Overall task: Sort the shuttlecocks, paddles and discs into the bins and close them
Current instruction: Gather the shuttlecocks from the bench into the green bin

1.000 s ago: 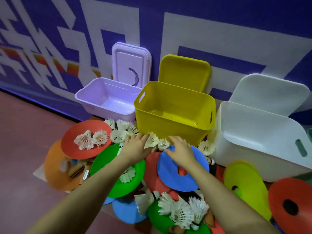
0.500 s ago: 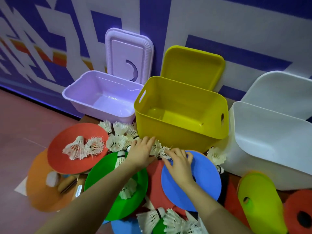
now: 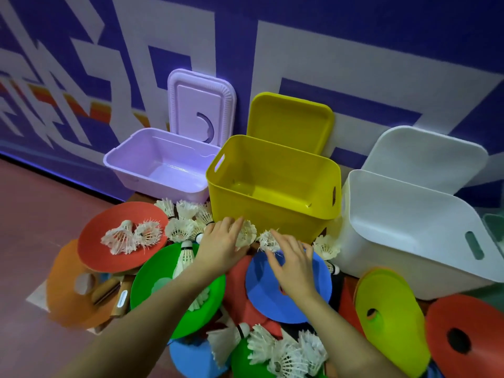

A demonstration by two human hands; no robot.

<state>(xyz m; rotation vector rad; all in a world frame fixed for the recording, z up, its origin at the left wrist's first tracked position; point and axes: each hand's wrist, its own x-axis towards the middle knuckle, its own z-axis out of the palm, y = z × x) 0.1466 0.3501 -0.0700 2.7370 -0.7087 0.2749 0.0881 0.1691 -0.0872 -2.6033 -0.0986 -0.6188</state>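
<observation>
1. Against the painted wall, from 10 to 2 o'clock: a lilac bin [image 3: 163,170], a yellow bin [image 3: 275,197] and a white bin [image 3: 409,227], all uncovered, each with its lid leaning upright behind it.
2. At the foot of the yellow bin, near centre: the left hand [image 3: 222,248], palm down, fingers curled over a white shuttlecock [image 3: 246,236]; a closed grip on it cannot be confirmed.
3. At 3 o'clock of the left hand: the right hand [image 3: 293,264], fingers spread and loose, resting on a blue disc [image 3: 289,296], fingertips touching a second shuttlecock [image 3: 268,241].
4. At 9 o'clock: a red disc [image 3: 122,238] carrying two shuttlecocks, overlapping an orange disc [image 3: 73,290]; wooden paddle handles [image 3: 107,289] show beneath (blades hidden).
5. Under the left forearm: a green disc [image 3: 163,285] bearing a shuttlecock.
6. At 6 o'clock: a cluster of shuttlecocks [image 3: 283,350] on further discs.
7. At 4 o'clock: a lime disc [image 3: 390,317] and another red disc [image 3: 469,339], each with a central hole.
</observation>
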